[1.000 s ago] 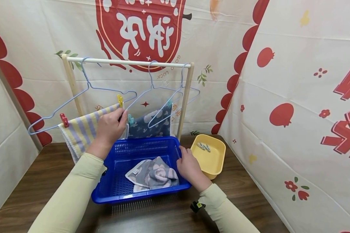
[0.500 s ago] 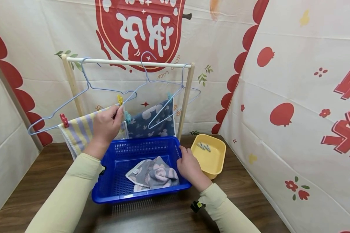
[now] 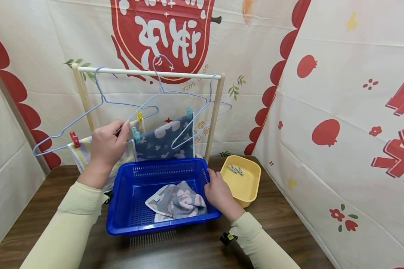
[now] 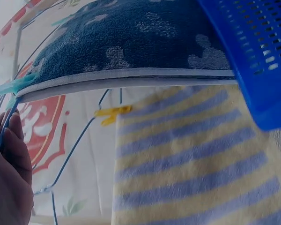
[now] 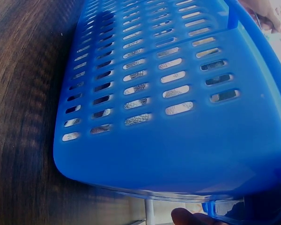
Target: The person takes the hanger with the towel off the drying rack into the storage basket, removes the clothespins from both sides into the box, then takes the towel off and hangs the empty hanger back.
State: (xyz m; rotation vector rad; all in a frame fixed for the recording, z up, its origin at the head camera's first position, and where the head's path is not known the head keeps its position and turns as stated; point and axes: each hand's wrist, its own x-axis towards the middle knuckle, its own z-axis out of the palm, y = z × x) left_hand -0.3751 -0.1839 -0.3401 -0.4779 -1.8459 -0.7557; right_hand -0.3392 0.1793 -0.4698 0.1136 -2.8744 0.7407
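My left hand (image 3: 107, 145) grips the lower left corner of a blue wire hanger (image 3: 148, 99). That hanger's hook rises above the rack's rail, apart from it. A dark blue patterned towel (image 3: 168, 136) hangs from it by teal clothespins (image 3: 136, 134). Behind my left hand, a yellow-and-purple striped towel (image 4: 187, 154) hangs on another hanger (image 3: 67, 129), with a red clothespin (image 3: 75, 139) and a yellow clothespin (image 3: 139, 117). My right hand (image 3: 219, 190) holds the right rim of a blue plastic basket (image 3: 121, 201). Inside lies a crumpled grey-and-pink towel (image 3: 178, 201).
The rack (image 3: 138, 71) stands at the back, with a bare blue hanger (image 3: 188, 130) at its right end. Right of the basket is a yellow tub (image 3: 244, 188) holding light clothespins (image 3: 235, 170). Printed cloth walls (image 3: 323, 93) border the wooden table (image 3: 272, 239).
The hanger with the dark blue towel has been lifted off the rail and shifted left in my left hand. My right hand stays on the basket rim.
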